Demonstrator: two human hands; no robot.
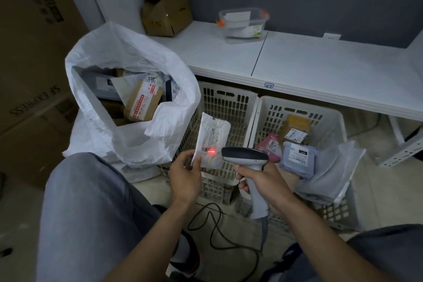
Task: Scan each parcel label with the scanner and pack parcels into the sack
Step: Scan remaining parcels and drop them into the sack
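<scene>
- The right hand (263,181) is curling its fingers round the smooth grey handle of the scanner (246,155). It is the hand farther from the sack (128,139), on its right side.
- The left hand (185,176) is pinching the lower edge of the white parcel (211,139) between thumb and fingers, just to the right of the sack.
- This parcel is a thin, soft plastic mailer. Its long axis is pointing away from the person, and a red scan line is lying across the label near its lower end.
- The mouth of the sack is opening up and to the left of the parcel, so I think the left hand is having the shorter way for dropping it in.
- The sack is of white woven, crinkled material, and a brown box (143,103) is lying inside it.
- To the right of the sack, two hard plastic baskets are standing. The right basket (297,107) is holding a pink parcel (270,144) and a blue-grey parcel (297,158).
</scene>
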